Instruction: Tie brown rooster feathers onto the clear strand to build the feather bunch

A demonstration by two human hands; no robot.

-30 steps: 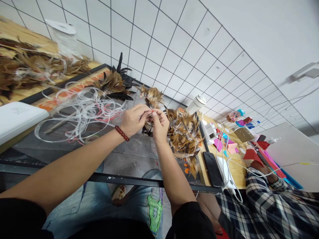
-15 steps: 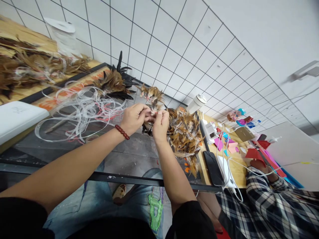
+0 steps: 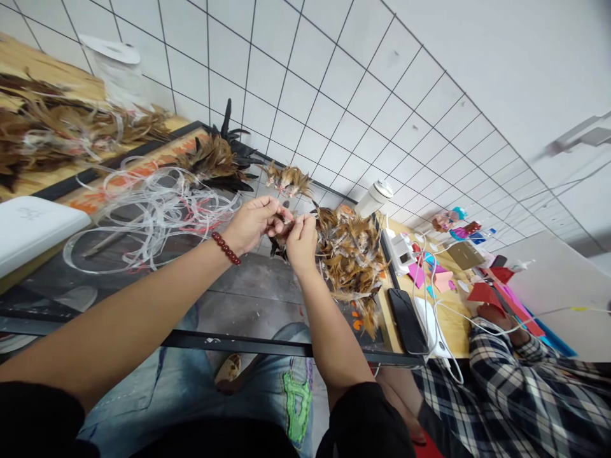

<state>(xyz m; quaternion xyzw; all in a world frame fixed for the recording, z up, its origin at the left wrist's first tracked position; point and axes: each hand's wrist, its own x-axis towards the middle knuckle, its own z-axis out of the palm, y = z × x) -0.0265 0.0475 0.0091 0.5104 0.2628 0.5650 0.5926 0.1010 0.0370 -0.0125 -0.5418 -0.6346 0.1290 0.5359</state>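
Observation:
My left hand (image 3: 258, 224), with a red bead bracelet (image 3: 226, 248) at its wrist, has its fingers curled and pinched toward my right hand (image 3: 302, 243). My right hand is closed, thumb against forefinger. Between the two sits a small feather tuft (image 3: 282, 239), mostly hidden by the fingers. Right of my right hand lies a large heap of brown feathers (image 3: 353, 248). Beyond my fingertips is a short row of feather tufts (image 3: 289, 180). A tangle of clear ribbon (image 3: 155, 213) spreads left of my left hand.
A brown and black feather bunch (image 3: 217, 159) stands at the back. Long feather strands (image 3: 71, 130) and a white spool (image 3: 114, 67) lie far left, a white box (image 3: 38, 232) nearer. At right are a phone (image 3: 407, 321), cables, a white cup (image 3: 375, 197) and a person in a plaid sleeve (image 3: 501, 369).
My left hand has shifted slightly left, opening a small gap from my right hand. The tuft that showed above my fingers is now mostly out of sight.

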